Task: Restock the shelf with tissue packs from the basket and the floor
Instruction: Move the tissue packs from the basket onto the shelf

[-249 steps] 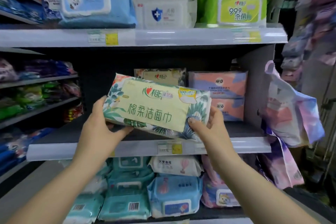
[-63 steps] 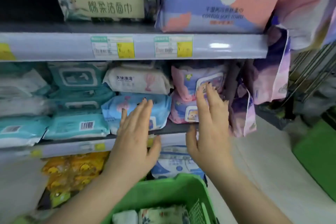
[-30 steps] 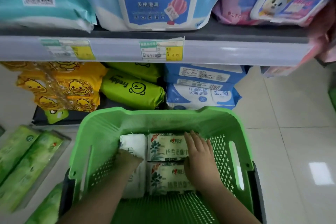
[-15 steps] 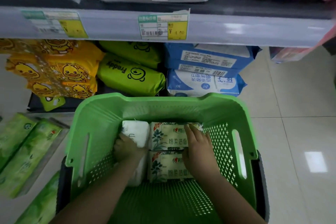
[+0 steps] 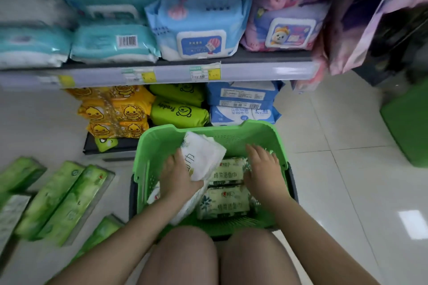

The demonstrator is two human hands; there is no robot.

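The left hand (image 5: pixel 179 177) is curled round a white tissue pack (image 5: pixel 201 157), fingers under it and thumb on its near end, holding it tilted above the left half of the green basket (image 5: pixel 148 152). The pack's long axis runs from the hand up and away toward the basket's far wall, its far end higher than the near one. The right hand (image 5: pixel 262 169) is spread flat with fingers relaxed and holds nothing; its palm rests on the right end of the far leaf-printed pack (image 5: pixel 228 172). That pack lies flat on the basket floor, long axis left to right, and a second leaf-printed pack (image 5: pixel 223 203) lies just nearer, parallel and touching it. Another white pack (image 5: pixel 185 208) stands on edge under the left wrist. Green tissue packs (image 5: pixel 64 201) lie on the floor left of the basket, pointing diagonally. The basket sits on the floor against the bottom shelf (image 5: pixel 266 70) stock, between the person's knees and the shelves.
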